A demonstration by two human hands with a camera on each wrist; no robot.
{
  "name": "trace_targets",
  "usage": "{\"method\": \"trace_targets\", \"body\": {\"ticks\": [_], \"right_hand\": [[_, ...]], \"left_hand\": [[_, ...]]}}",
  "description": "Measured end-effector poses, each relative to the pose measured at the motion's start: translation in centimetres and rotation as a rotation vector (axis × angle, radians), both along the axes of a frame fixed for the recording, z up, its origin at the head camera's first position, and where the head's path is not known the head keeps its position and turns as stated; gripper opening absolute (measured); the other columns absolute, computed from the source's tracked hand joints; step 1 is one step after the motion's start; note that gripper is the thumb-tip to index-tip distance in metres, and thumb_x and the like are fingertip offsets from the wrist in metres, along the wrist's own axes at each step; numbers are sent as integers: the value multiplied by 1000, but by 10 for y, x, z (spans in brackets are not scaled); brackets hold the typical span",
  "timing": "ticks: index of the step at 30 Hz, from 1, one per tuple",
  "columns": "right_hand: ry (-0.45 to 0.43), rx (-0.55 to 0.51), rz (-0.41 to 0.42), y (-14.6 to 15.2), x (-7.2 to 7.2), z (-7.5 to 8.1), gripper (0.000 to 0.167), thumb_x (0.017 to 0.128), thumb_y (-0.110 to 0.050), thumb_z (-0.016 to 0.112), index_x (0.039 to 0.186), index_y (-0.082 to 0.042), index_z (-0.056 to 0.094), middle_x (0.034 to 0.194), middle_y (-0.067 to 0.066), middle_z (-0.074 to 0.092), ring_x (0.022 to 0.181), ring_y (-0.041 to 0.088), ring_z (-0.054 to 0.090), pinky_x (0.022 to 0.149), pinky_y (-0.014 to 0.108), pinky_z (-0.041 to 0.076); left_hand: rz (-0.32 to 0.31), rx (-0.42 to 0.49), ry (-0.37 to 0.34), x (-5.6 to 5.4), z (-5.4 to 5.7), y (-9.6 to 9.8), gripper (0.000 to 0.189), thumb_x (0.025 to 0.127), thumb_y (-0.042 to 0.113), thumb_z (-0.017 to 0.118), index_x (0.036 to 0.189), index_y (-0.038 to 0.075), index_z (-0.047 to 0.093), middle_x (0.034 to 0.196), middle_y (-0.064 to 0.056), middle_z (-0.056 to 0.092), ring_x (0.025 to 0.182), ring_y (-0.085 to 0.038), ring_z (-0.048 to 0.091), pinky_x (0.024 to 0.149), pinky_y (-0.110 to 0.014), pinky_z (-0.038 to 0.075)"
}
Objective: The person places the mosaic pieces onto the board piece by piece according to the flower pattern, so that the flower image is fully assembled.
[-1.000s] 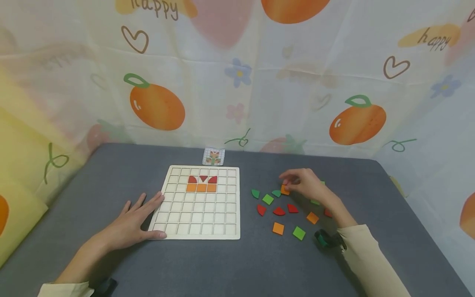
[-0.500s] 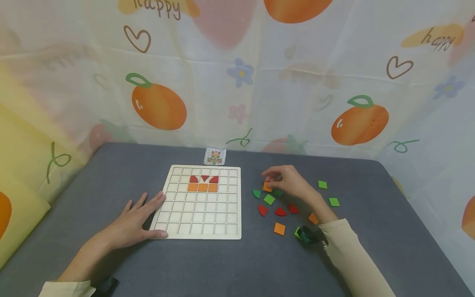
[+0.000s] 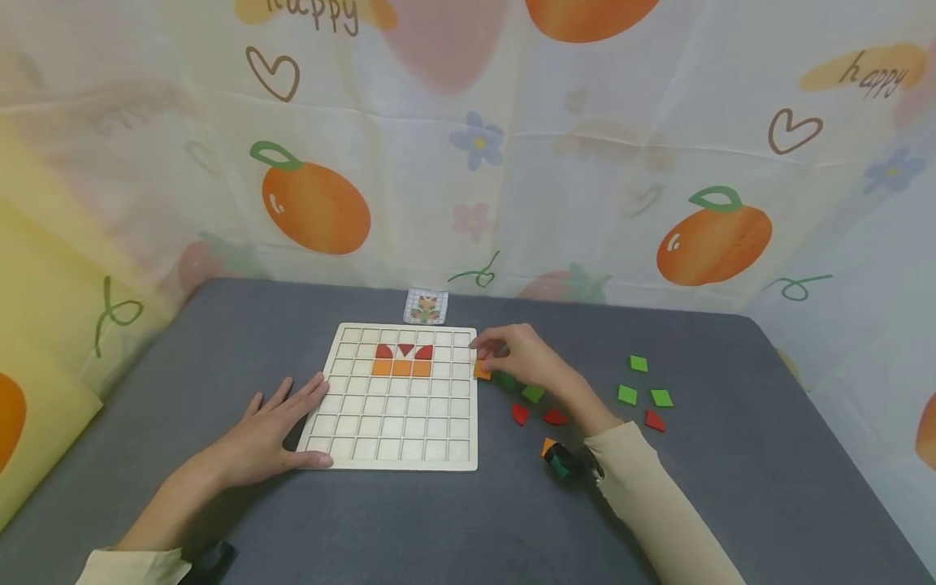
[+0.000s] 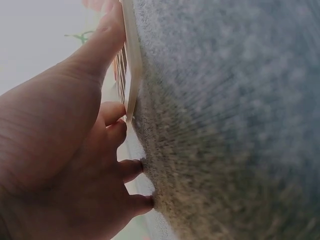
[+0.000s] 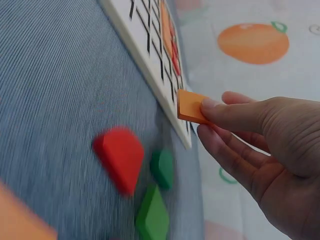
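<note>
A white grid board (image 3: 395,422) lies on the table, with a row of orange squares (image 3: 401,368) and red pieces (image 3: 405,350) above them in its upper cells. At the board's left edge my left hand (image 3: 259,439) rests with fingers spread; the left wrist view shows the thumb (image 4: 100,42) along the edge and other fingertips on the table. My right hand (image 3: 530,357) pinches an orange square tile (image 5: 191,106) between thumb and fingers. In the head view that tile is at the board's right edge, raised off the table in the right wrist view.
Right of the board lie loose red pieces (image 3: 520,413), a green square (image 3: 533,394) and a dark green piece (image 5: 162,168). Farther right are green squares (image 3: 627,395) and a red piece (image 3: 655,420). A small pattern card (image 3: 426,307) lies behind the board.
My right hand has moved left with the orange square tile, from among the loose pieces to the board's right edge. My left hand has stayed on the board's left edge.
</note>
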State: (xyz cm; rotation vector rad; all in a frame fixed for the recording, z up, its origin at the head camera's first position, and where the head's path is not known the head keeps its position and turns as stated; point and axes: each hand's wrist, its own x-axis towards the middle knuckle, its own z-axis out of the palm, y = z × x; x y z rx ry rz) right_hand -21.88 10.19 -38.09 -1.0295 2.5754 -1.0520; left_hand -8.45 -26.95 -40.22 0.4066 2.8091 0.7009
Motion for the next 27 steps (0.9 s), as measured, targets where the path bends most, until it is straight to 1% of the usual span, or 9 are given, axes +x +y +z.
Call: {"method": "trace_targets", "body": {"ticks": [3, 6, 10, 14, 18, 22, 27], "right_hand": [[-4, 7, 22, -14, 2, 1, 29, 88, -2, 72, 116, 0, 69, 91, 2, 70, 85, 14, 64, 75, 25, 53], [-11, 6, 50, -26, 4, 0, 29, 89, -2, 70, 117, 0, 68, 92, 2, 69, 85, 13, 64, 72, 24, 52], [-24, -21, 89, -40, 5, -3, 28, 88, 0, 70, 117, 0, 69, 93, 4, 70, 87, 15, 65, 74, 23, 53], [-30, -43, 114, -53, 7, -3, 26, 88, 1, 70, 114, -1, 70, 96, 6, 72, 89, 15, 67, 75, 21, 52], [-23, -66, 141, -67, 6, -4, 24, 87, 1, 71, 111, 0, 71, 96, 8, 72, 87, 15, 66, 75, 20, 52], [-45, -85, 147, -79, 4, -6, 25, 85, 1, 73, 110, 1, 71, 91, 6, 70, 84, 13, 64, 73, 19, 51], [-60, -90, 141, -93, 3, -10, 28, 85, -1, 75, 112, -1, 71, 93, 5, 71, 84, 10, 64, 72, 18, 51]], "left_hand": [[3, -4, -3, 1, 1, 0, 112, 72, 68, 70, 155, 7, 26, 162, -15, 18, 143, -54, 7, 105, -75, 2], [-9, -5, 8, 1, 1, 1, 112, 72, 68, 70, 155, 7, 27, 162, -14, 19, 143, -54, 8, 104, -75, 3], [-28, -4, 26, 2, 1, 1, 111, 73, 68, 70, 155, 7, 26, 162, -14, 19, 143, -54, 8, 104, -75, 4], [-27, -4, 27, 2, 1, 1, 111, 73, 68, 70, 155, 7, 26, 162, -14, 19, 143, -54, 8, 104, -75, 3], [-28, -8, 27, 2, 0, 1, 109, 74, 67, 70, 155, 9, 27, 162, -14, 19, 143, -55, 7, 104, -75, 3], [-28, -9, 28, 1, 0, 0, 109, 74, 67, 70, 156, 9, 26, 162, -13, 19, 143, -55, 7, 104, -75, 2], [-20, -4, 27, 2, -1, 0, 109, 74, 68, 70, 156, 10, 27, 162, -13, 19, 143, -54, 7, 104, -75, 2]]}}
